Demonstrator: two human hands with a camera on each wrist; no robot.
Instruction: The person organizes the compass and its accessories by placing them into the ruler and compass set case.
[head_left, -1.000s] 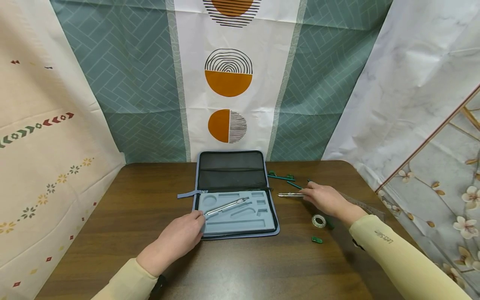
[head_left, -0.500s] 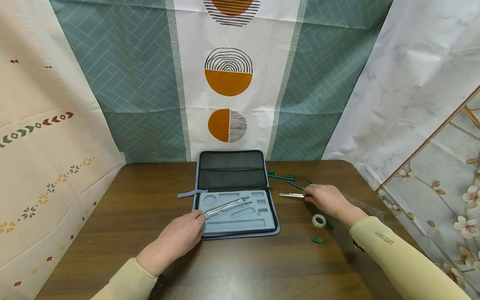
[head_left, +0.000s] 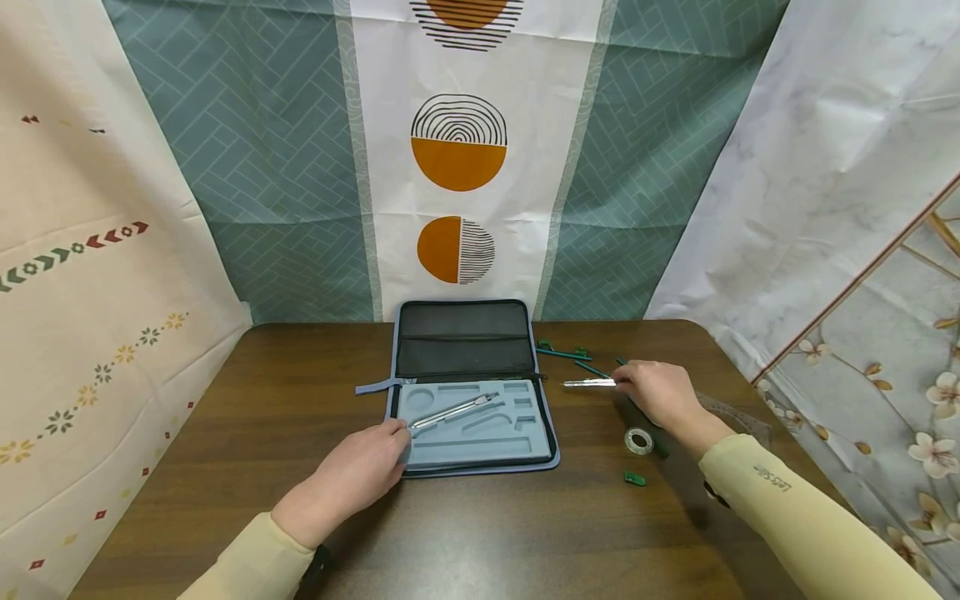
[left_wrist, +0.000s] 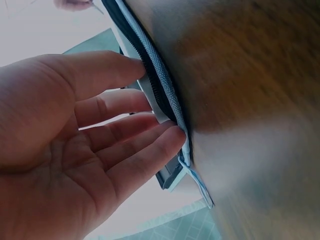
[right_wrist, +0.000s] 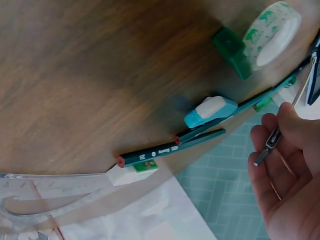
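Observation:
In the head view, an unzipped blue-edged case (head_left: pixel 553 446) lies with its lid back, showing a light-blue moulded tray (head_left: pixel 472 454). A silver compass (head_left: pixel 453 412) rests slantwise on that tray. My left hand (head_left: pixel 348 475) holds the case's near left corner, with fingertips along the zipped edge (left_wrist: pixel 160 75) in the left wrist view. Right of the case, my right hand (head_left: pixel 660 396) grips a second slim silver metal tool, probably a compass (head_left: pixel 589 382). The right wrist view shows its knurled end (right_wrist: pixel 270 142) between thumb and fingers; part of it is hidden.
Near the right hand lie a tape roll (head_left: pixel 639 441), a small green piece (head_left: pixel 634 479), and dark green pencils (right_wrist: pixel 150 152). A blue-and-white item (right_wrist: pixel 210 111), a white eraser (right_wrist: pixel 127 175) and a clear ruler (right_wrist: pixel 50 200) are also there. Patterned cloths (head_left: pixel 300 167) hang behind the table.
My right hand has taken hold of the silver tool, lifted it slightly and shifted a little right. The left hand stays on the case corner.

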